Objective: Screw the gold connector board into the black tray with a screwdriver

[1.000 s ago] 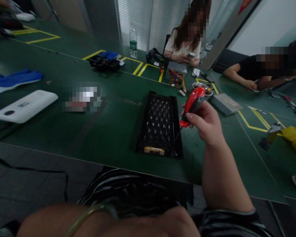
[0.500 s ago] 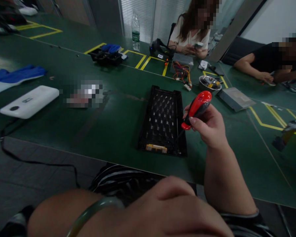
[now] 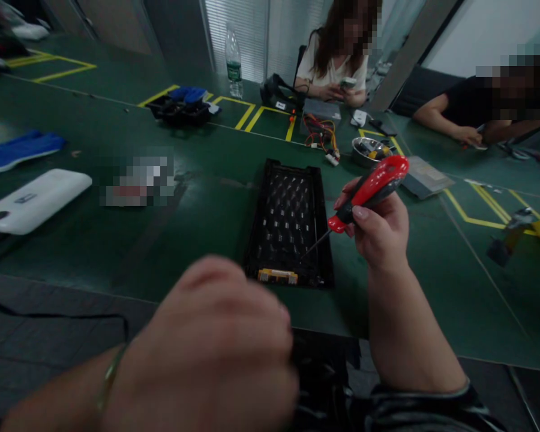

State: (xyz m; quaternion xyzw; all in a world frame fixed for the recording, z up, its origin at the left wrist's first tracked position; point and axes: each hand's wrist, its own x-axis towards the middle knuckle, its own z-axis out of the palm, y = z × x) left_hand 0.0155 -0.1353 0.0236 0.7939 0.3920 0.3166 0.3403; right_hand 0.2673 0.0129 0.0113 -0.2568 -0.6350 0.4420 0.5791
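Note:
My right hand [image 3: 380, 231] is closed around a red-handled screwdriver [image 3: 369, 189], whose thin shaft slants down-left to the near right part of a black perforated tray [image 3: 290, 222] lying on the green table [image 3: 198, 228]. The tray has a small yellow part at its near edge. My left hand [image 3: 211, 354] is raised close to the camera, blurred, knuckles up with fingers curled; nothing shows in it. A thin bangle circles that wrist.
A white flat device [image 3: 29, 201] and blue cloth [image 3: 20, 150] lie at left. A metal bowl [image 3: 369, 151], coloured wires [image 3: 319, 135], a grey plate [image 3: 427, 177], a water bottle [image 3: 233, 63] and a black bin [image 3: 180, 111] sit farther back. Two people sit at the far side.
My left hand has risen from the bottom edge towards the tray. The screwdriver has tilted flatter, its tip now over the tray's near right part.

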